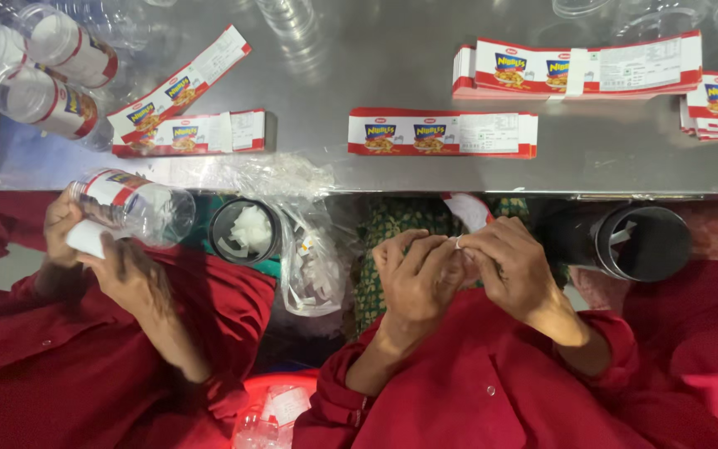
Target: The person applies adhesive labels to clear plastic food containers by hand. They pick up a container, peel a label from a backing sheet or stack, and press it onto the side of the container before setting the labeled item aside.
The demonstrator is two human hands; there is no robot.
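Both own hands sit at lower centre, fingertips pinched together on a small white strip. Left hand (413, 278) and right hand (508, 266) touch each other, each pinching the white strip (459, 243); most of it is hidden, so I can't tell if it is label backing or tape.

Label stack (442, 133) lies on the steel table (334, 75) just above the hands, a thicker banded stack (579, 66) at upper right. No jar in these hands, so this label looks not yet applied.

Co-worker at left holds a clear jar (130, 208), label partly on. Labelled jars (51, 66) lie at upper left: a few done, many labels left, by my read. Scrap bin (244, 231) between the two.
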